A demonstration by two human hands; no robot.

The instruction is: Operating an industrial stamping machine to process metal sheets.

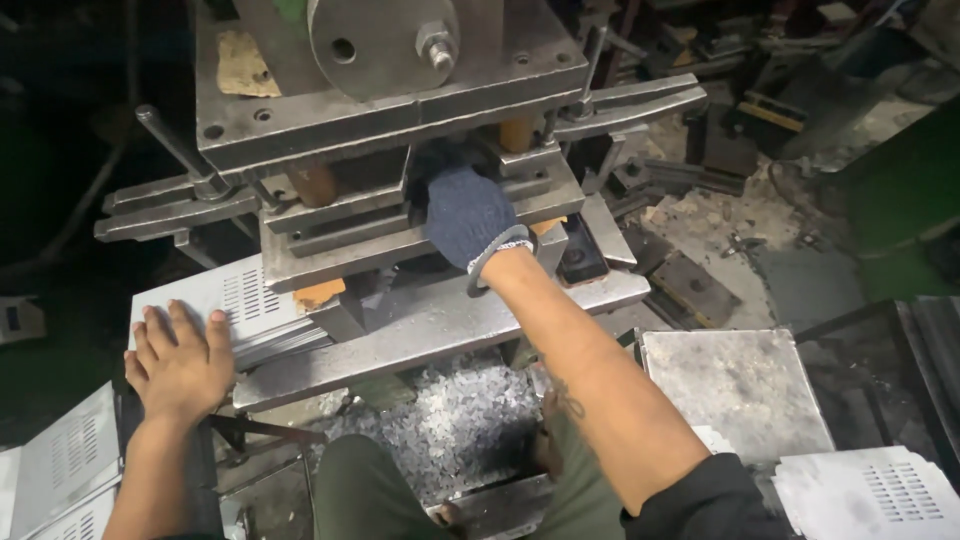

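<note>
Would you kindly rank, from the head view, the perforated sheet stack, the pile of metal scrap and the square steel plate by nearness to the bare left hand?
1. Perforated sheet stack: under the left hand.
2. Pile of metal scrap: centre, below the press.
3. Square steel plate: far right.

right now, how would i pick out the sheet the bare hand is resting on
Start at the big grey metal press in the middle and follow its lower bed out to its left end. There the bare left hand lies flat on a pale grey metal sheet. Unlike the plain plate on the right, it has rows of narrow vent slots.
</note>
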